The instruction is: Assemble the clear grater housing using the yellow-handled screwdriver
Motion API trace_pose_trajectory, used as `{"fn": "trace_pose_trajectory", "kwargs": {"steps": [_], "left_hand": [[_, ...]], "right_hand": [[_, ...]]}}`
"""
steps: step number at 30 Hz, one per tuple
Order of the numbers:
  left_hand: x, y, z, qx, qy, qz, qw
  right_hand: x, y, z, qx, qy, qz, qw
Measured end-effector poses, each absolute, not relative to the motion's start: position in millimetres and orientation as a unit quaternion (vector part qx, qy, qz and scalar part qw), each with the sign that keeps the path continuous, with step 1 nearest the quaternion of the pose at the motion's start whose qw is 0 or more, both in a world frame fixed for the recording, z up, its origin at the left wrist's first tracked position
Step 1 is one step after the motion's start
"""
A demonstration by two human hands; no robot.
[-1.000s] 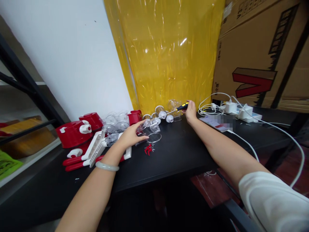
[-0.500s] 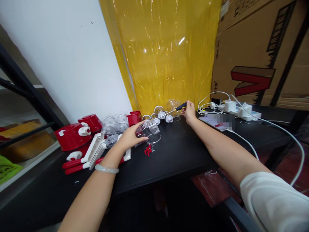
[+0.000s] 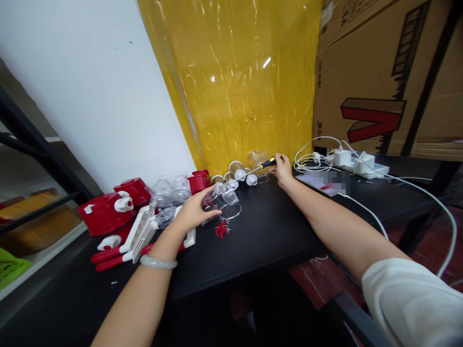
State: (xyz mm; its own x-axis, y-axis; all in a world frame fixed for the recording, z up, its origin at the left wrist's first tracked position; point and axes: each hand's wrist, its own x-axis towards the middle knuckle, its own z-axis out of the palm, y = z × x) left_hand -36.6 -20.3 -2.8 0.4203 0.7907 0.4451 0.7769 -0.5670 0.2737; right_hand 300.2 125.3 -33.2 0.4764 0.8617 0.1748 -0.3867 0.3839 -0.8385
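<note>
Forearms outstretched, right hand gripping screwdriver — slanted

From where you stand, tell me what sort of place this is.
Probably a workbench, perhaps in a workshop: a screwdriver, small red parts on a black table, and clear plastic pieces.

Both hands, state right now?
Left hand: holding a clear, hollow plastic part.
Right hand: closed on a long metal screwdriver with black-and-yellow handle.
</note>
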Motion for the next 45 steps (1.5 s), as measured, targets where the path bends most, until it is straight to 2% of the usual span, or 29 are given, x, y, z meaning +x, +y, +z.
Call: {"fn": "trace_pose_trajectory", "kwargs": {"steps": [22,28,36,45], "left_hand": [[-35.6,-20.7,-2.6,0.846,0.46,0.271,0.006],[-35.1,-22.1,-2.3,0.839,0.472,0.269,0.015],[-36.4,-21.4,-2.7,0.838,0.477,0.265,0.011],[-35.6,-19.3,-5.1,0.838,0.477,0.266,0.014]], "right_hand": [[301.0,120.4,-29.2,-0.327,-0.308,0.449,0.773],[297.8,116.3,-27.4,-0.368,-0.302,0.393,0.787],[301.6,117.7,-24.9,-0.337,-0.274,0.437,0.787],[301.5,112.0,-24.3,-0.363,-0.26,0.41,0.796]]}}
